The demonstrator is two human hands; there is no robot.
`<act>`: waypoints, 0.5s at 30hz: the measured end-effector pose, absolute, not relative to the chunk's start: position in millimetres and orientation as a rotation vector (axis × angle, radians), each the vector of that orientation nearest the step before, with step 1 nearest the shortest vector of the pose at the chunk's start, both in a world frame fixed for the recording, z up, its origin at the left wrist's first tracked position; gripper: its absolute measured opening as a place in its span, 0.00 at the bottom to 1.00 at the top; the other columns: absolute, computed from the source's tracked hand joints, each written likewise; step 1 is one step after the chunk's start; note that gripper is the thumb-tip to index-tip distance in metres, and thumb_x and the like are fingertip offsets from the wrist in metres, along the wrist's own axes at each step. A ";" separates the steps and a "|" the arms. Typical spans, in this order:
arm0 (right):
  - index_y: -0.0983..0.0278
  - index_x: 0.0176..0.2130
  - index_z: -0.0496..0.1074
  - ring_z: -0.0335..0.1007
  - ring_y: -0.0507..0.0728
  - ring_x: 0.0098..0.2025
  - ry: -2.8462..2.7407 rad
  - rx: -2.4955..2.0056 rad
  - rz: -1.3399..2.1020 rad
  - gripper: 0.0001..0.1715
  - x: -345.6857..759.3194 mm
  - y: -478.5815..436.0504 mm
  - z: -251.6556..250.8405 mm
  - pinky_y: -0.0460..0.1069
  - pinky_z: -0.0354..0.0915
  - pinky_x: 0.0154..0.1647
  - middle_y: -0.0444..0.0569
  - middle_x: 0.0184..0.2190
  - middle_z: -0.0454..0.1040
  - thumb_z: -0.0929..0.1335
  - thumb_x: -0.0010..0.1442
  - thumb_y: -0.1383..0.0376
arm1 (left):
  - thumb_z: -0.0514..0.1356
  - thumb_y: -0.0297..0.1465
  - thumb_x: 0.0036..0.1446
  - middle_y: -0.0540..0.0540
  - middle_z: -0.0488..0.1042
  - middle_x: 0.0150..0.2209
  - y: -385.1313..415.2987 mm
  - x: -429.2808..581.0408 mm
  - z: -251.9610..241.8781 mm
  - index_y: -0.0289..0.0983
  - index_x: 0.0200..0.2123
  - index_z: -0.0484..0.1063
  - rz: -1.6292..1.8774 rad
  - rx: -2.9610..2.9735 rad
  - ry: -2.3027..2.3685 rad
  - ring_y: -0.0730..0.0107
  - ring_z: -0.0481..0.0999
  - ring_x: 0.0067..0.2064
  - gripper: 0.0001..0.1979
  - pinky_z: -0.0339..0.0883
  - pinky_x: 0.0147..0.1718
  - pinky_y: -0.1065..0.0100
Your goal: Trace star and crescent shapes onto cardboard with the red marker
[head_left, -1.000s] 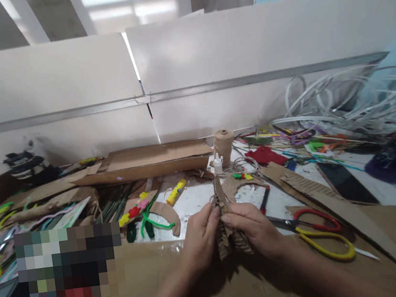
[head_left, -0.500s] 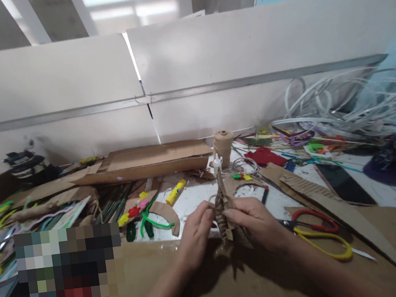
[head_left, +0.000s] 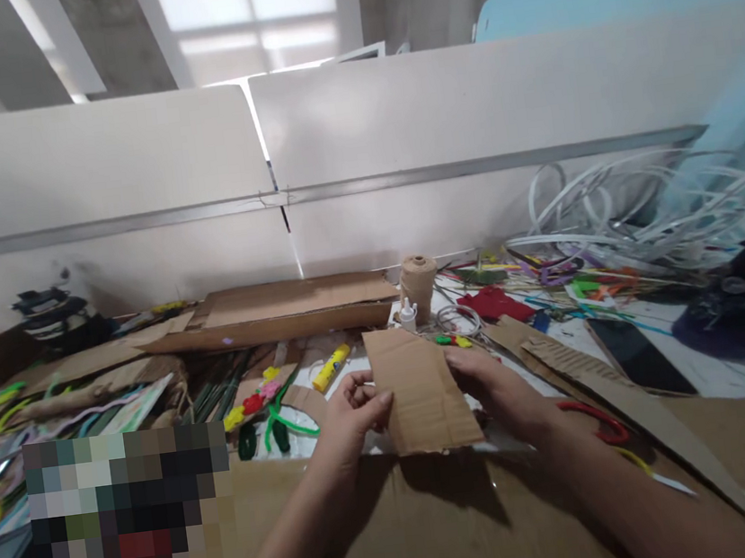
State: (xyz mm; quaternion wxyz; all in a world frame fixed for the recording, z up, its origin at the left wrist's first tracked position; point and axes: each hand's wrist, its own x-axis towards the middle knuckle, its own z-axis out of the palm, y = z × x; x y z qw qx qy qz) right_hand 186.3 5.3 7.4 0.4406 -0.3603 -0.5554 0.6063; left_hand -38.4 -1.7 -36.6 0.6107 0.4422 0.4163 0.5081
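A flat, roughly rectangular piece of cardboard (head_left: 422, 391) is held up between my two hands, its broad face towards me. My left hand (head_left: 359, 414) pinches its left edge, thumb on the near face. On the other side, my right hand (head_left: 487, 384) grips the right edge, with most of its fingers hidden behind the board. Under my right forearm lie scissors with a red handle loop (head_left: 597, 419), partly covered. A yellow glue stick (head_left: 331, 367) lies just beyond my left hand. Behind the cardboard stand a small white bottle (head_left: 408, 317) and a twine spool (head_left: 420, 287).
A large cardboard sheet (head_left: 295, 533) covers the near table. Long cardboard strips (head_left: 639, 405) and a dark phone-like slab (head_left: 640, 355) lie right. Coiled white strips (head_left: 635, 201) are piled far right. Left are colourful flowers (head_left: 252, 404) and green pipe cleaners (head_left: 290, 425). A white panel (head_left: 460, 105) stands behind.
The cardboard was edge-on with its ridged layers showing; now its flat face is turned towards me. My right forearm now covers more of the scissors.
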 end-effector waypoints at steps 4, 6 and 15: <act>0.60 0.46 0.85 0.78 0.64 0.42 -1.330 -1.020 1.513 0.28 186.2 8.0 -2.9 0.54 0.71 0.41 0.52 0.42 0.85 0.77 0.57 0.43 | 0.79 0.39 0.46 0.53 0.73 0.30 -1.4 -41.9 -38.2 0.39 0.38 0.69 1.252 1.001 0.961 0.74 0.70 0.28 0.25 0.60 0.25 0.74; 0.62 0.42 0.85 0.75 0.61 0.37 -1.337 -1.044 1.488 0.26 185.9 9.6 -6.5 0.52 0.68 0.37 0.50 0.37 0.84 0.80 0.54 0.45 | 0.79 0.38 0.47 0.52 0.75 0.32 -3.6 -40.3 -39.7 0.40 0.40 0.68 1.261 0.982 0.935 0.72 0.73 0.30 0.25 0.63 0.27 0.73; 0.63 0.33 0.82 0.71 0.60 0.33 -1.338 -1.033 1.426 0.28 177.8 11.0 -25.2 0.53 0.66 0.36 0.47 0.29 0.78 0.79 0.54 0.41 | 0.79 0.38 0.47 0.44 0.85 0.45 -13.9 -24.1 -42.1 0.46 0.56 0.63 1.217 0.872 0.820 0.54 0.85 0.42 0.38 0.79 0.41 0.58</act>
